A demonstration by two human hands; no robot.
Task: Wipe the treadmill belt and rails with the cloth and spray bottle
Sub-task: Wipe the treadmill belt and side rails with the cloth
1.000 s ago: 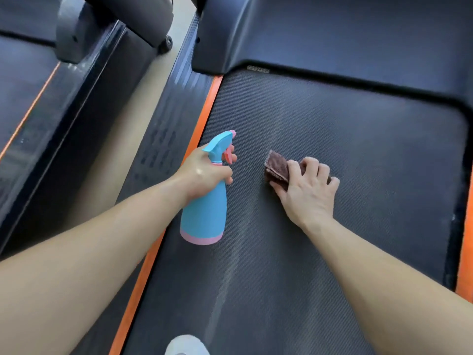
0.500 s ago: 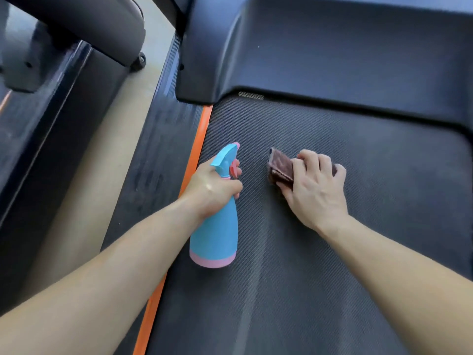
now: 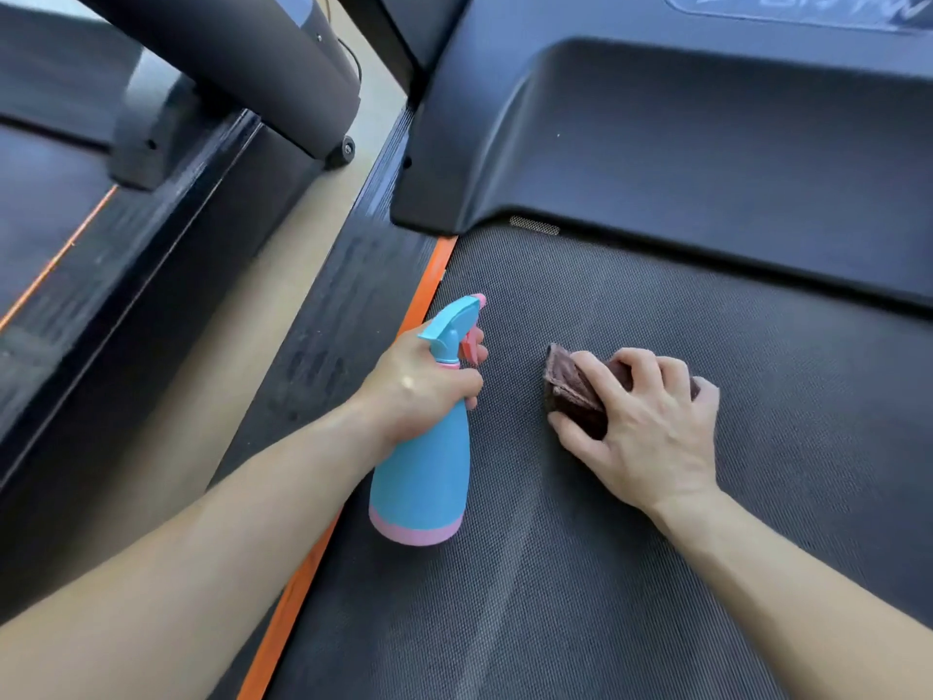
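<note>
The dark textured treadmill belt (image 3: 631, 305) fills the middle and right of the view. My left hand (image 3: 419, 386) grips the neck of a blue spray bottle (image 3: 424, 477) with a pink base, its nozzle pointing forward over the belt's left side. My right hand (image 3: 651, 426) presses a folded brown cloth (image 3: 568, 386) flat on the belt, fingers spread over it; most of the cloth is hidden under the hand. An orange strip (image 3: 429, 280) and a black ribbed side rail (image 3: 348, 315) run along the belt's left edge.
The black motor cover (image 3: 681, 144) rises at the belt's front end. A strip of beige floor (image 3: 242, 315) separates this machine from a second treadmill (image 3: 101, 234) on the left, whose upright post (image 3: 227, 68) slants across the top left.
The view has tilted up toward the motor cover. Both hands have shifted forward along the belt, the cloth sliding under my right hand; the bottle stays in my left.
</note>
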